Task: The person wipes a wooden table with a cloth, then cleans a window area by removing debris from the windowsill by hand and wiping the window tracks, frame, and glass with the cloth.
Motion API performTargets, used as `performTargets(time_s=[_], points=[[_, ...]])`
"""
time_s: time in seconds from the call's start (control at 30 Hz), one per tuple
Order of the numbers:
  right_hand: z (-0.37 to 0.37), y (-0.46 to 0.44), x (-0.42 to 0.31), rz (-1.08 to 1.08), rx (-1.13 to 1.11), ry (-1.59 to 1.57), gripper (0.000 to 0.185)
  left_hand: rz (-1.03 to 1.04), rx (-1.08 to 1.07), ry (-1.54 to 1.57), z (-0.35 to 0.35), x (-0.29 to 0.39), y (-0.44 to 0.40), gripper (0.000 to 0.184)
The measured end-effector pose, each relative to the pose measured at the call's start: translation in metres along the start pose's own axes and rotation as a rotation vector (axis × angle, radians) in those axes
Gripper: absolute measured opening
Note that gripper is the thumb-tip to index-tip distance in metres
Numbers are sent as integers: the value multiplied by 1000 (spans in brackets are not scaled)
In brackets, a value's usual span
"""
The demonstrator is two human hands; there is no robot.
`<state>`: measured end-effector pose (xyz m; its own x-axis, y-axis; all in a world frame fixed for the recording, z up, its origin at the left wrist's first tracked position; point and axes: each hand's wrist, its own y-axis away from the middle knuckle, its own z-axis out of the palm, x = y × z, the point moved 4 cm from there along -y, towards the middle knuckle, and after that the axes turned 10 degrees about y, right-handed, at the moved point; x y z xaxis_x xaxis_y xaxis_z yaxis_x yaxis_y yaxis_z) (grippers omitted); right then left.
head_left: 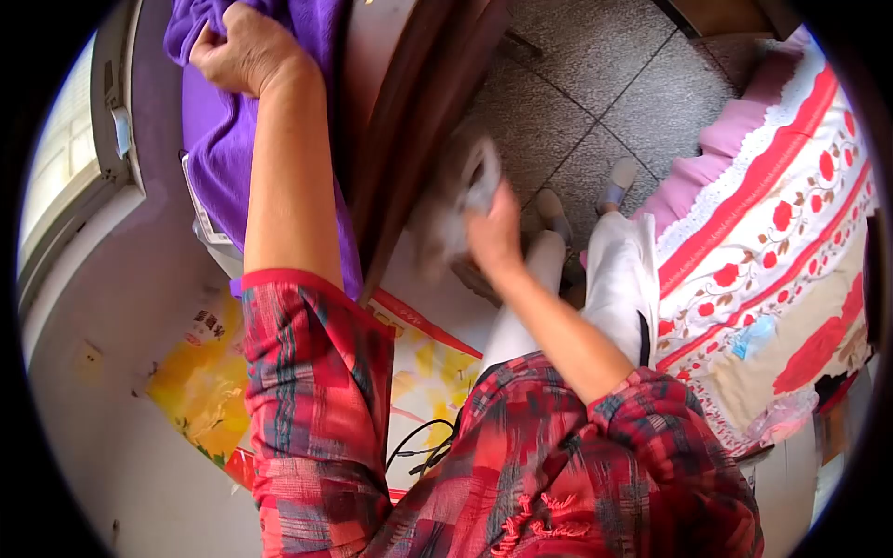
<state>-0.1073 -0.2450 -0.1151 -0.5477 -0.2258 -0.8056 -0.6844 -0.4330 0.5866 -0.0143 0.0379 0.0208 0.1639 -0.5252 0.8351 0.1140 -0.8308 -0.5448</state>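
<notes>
In the head view, the purple cloth (223,135) is plain, soft and rumpled, bunched at the top and falling in loose folds; it lies at the upper left, beside dark wooden furniture (395,112); the left hand (249,54) has its grip curled tight, fingers pressed together on a gathered bunch of the cloth, with the forearm lying across the folds; near the middle, the pale grey object (478,193) is smeared by blur, whitish towards its upper end, its exact kind too unclear to tell; the right hand (495,234) has its grip closed on the lower side of that object, though the placing of single fingers cannot be told; grey floor tiles (605,70) show beyond it.
</notes>
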Motion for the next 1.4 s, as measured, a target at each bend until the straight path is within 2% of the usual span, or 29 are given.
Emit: performTargets(time_s=[0.03,0.13,0.17,0.23,0.3,0.37,0.4,0.43,0.47,0.5,0.53,0.6,0.63,0.7,0.73,0.77,0.8,0.87,0.97,1.0,1.07,1.1,1.2,1.23,1.3,1.37,1.4], points=[[-17,-18,-26,-200,159,82,51,-30,5,40,0,-6,-3,33],[-33,-58,-101,-693,390,369,50,-1,-1,-117,-2,-3,-4,38],[-30,-60,-121,-897,452,495,50,-47,-4,-39,0,1,1,41],[-17,-48,-131,-851,441,742,56,-144,-6,-189,-2,-2,-2,47],[-7,-23,-122,-882,369,913,60,-258,-159,-244,-5,7,1,52],[4,12,-111,-881,168,973,61,-350,-353,-250,-23,22,-12,71],[9,29,-104,-884,74,1004,62,-388,-440,-7,-30,28,-10,73],[17,41,-96,-891,-24,1033,64,-285,-454,71,-39,38,-8,76],[26,51,-90,-930,-83,1030,64,-391,-489,-63,-57,67,3,79],[31,58,-81,-927,-113,931,61,-236,-457,-126,-75,82,17,82],[36,64,-67,-918,-146,834,59,19,-363,-127,-94,97,61,54],[41,71,-29,-679,-382,597,53,-108,-405,43,-147,128,97,43],[47,82,-28,-687,-475,674,53,-278,-454,87,-176,142,115,37],[54,110,-28,-694,-644,833,54,-441,-455,101,-234,149,158,31],[59,121,-27,-702,-721,913,54,-505,-487,-8,-266,164,165,25],[63,132,-25,-706,-795,996,54,-484,-459,-77,-296,168,177,21],[77,132,-4,-810,-763,865,54,-730,-383,-14,-325,170,191,20],[99,143,12,-714,-676,859,52,-855,-262,-34,-378,167,213,18],[107,164,23,-714,-689,915,51,-944,79,13,-421,160,228,14],[113,170,29,-779,-805,937,50,-969,189,105,-426,156,232,15],[126,182,44,-902,-1023,950,50,-987,205,119,-431,144,241,15],[131,198,34,-1008,-1063,971,51,-1022,193,107,-435,144,244,15],[150,244,-9,-1357,-1042,914,45,-973,336,252,-462,153,241,14],[157,249,-8,-1444,-1109,883,50,-958,394,326,-471,155,244,14],[172,260,-7,-1621,-1152,905,54,-938,472,242,-501,152,253,13],[185,262,14,-1573,-1226,1185,54,-1027,460,186,-527,137,268,16],[187,264,26,-1636,-1278,1178,53,-1027,482,193,-538,130,275,16]])
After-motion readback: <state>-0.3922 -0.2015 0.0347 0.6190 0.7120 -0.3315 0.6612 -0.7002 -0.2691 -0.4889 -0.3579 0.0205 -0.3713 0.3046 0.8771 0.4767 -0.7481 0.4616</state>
